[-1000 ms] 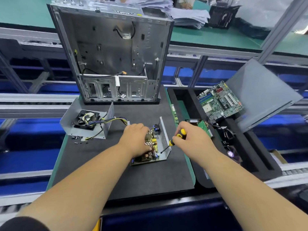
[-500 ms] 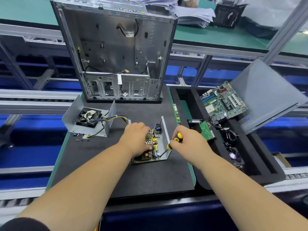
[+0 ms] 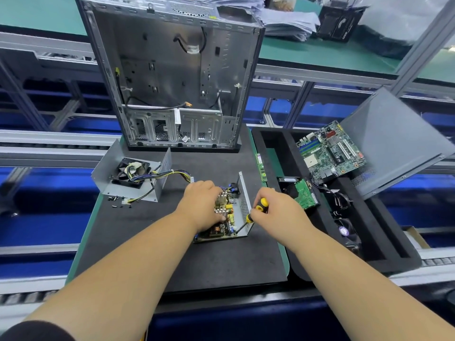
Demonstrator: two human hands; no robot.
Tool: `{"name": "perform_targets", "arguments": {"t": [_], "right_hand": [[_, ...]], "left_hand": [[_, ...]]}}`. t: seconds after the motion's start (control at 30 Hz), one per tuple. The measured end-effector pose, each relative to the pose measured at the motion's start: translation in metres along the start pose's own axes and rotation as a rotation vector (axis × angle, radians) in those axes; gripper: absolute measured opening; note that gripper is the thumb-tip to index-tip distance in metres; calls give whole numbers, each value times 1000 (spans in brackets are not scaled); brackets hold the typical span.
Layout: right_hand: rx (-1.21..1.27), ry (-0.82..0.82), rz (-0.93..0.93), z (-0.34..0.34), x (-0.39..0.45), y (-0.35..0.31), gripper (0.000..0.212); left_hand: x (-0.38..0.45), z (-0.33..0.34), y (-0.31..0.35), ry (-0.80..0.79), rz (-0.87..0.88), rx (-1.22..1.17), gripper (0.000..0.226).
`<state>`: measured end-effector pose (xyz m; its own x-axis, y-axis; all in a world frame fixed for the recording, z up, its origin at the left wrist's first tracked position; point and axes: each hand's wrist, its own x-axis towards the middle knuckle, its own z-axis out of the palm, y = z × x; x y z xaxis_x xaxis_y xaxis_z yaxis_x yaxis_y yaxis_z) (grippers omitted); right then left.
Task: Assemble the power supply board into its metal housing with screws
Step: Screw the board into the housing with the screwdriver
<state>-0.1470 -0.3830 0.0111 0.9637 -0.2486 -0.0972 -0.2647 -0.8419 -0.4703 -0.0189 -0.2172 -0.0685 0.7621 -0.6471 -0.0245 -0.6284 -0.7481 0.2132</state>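
Screwdriver [image 3: 256, 214] in right hand [image 3: 278, 212], tip down-left at PSU board [image 3: 222, 223], left hand [image 3: 202, 205] pressing board flat.

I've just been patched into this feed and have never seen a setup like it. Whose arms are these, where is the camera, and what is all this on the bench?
There is no machine here: these are a person's two bare arms, seen from a camera worn on their head, looking forward and down.

The left hand rests on the power supply board, which lies in its open metal housing on a dark mat. The right hand grips a yellow-and-black screwdriver, its tip down at the board's near right corner.

To the left lies the housing's other half, a metal cover with a fan and a bundle of wires, with small loose screws in front of it. Behind stands an open computer case. On the right, a black foam tray holds a motherboard and other parts.
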Motion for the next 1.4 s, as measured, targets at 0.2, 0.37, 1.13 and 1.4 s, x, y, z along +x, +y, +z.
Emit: {"name": "perform_targets", "arguments": {"t": [0.2, 0.37, 1.13, 1.4], "right_hand": [[7, -16, -3, 2, 2, -1, 11], [-18, -27, -21, 5, 4, -1, 12], [-588, -296, -237, -17, 35, -38, 15], [-696, -276, -147, -14, 36, -42, 41]], "left_hand": [[-1, -2, 1, -2, -1, 1, 73], [-2, -3, 1, 0, 0, 0, 73], [-4, -6, 3, -1, 0, 4, 69], [-3, -4, 3, 3, 1, 6, 69]]}}
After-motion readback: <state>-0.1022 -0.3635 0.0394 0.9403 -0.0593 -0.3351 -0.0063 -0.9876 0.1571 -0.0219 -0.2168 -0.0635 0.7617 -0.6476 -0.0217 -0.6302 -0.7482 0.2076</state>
